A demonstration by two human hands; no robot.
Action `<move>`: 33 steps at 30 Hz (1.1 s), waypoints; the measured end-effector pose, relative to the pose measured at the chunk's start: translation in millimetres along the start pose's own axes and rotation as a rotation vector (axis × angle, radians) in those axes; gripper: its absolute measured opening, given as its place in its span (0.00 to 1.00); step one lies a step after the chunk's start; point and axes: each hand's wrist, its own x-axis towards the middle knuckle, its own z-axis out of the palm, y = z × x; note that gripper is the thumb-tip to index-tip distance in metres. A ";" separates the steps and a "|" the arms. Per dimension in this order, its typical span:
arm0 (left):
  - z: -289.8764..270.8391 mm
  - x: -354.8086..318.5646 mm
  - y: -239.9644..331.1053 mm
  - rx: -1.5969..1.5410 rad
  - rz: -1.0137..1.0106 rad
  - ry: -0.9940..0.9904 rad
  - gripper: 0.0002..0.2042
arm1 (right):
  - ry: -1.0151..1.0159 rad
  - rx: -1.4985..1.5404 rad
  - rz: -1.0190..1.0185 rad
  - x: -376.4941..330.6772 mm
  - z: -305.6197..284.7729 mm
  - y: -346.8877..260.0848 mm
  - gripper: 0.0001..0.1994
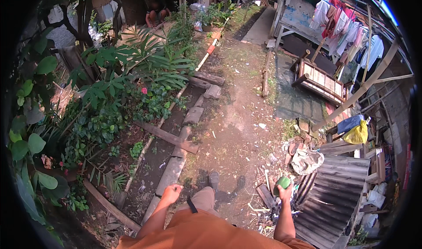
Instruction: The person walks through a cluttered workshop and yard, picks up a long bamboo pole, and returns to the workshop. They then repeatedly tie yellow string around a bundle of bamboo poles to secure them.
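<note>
My right hand (285, 193) is wrapped round a small, rounded green thing, cup-like in shape (281, 185), held out to the right above the littered ground. Its inside does not show. On the other side my left hand (170, 194) is closed, with its fingers curled together above the stone edging (170, 178) of the path. Something small and dark may be between its fingertips, but it is too small to name. Between the hands, a dark shoe (213, 181) of mine stands on the dirt path (233, 121).
Leafy plants (114, 95) fill the left, with a wooden plank (169, 137) across the edging. Corrugated roofing sheet (334, 196) and a pale crumpled sack (307, 161) lie at right. Farther off are a bamboo bench (323, 79), hanging laundry (340, 24) and a crouching person (156, 15).
</note>
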 end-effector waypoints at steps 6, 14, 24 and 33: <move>46.6 222.3 210.3 0.070 0.118 -0.115 0.19 | -0.040 -0.274 0.022 177.2 111.4 -26.4 0.35; 53.8 481.4 542.2 -0.195 0.533 -0.122 0.18 | -0.075 -0.314 0.551 332.4 152.4 44.5 0.49; 98.9 767.9 742.7 -0.590 0.270 0.026 0.12 | -0.225 -0.552 0.648 808.5 265.0 -118.9 0.52; 18.3 1043.7 854.4 -0.696 0.063 0.142 0.14 | -0.196 -0.184 0.161 1208.5 471.1 -430.5 0.40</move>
